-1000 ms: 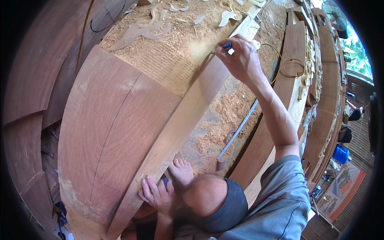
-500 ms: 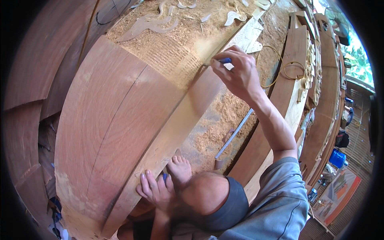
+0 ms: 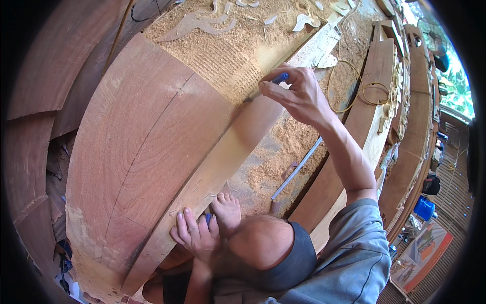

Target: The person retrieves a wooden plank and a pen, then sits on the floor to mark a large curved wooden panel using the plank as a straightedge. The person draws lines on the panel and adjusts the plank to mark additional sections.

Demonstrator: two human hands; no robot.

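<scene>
A long pale wooden strip [image 3: 223,152] lies slantwise over a broad reddish-brown wood panel [image 3: 157,137], along its right side. My right hand [image 3: 298,93] is closed round a blue pen [image 3: 280,78] by the strip's far part. The pen's tip is low at the strip's left edge, partly hidden by my fingers. Nearer to me, my left hand [image 3: 197,235] grips the strip's near part, fingers bent over its edge. A small blue thing [image 3: 208,218] shows between those fingers; its kind is hidden. A dark curved line runs down the panel.
Sawdust and curved wood offcuts [image 3: 202,25] cover the far end, beside a grooved patch [image 3: 223,66]. A grey rod [image 3: 296,169] lies on the dusty floor near my bare foot [image 3: 226,210]. Long planks [image 3: 372,86] stand at right, with a looped yellow cord [image 3: 349,61].
My right hand with the pen has come slightly back along the strip's edge toward me. My left hand stays on the strip. The whole view has shifted a little.
</scene>
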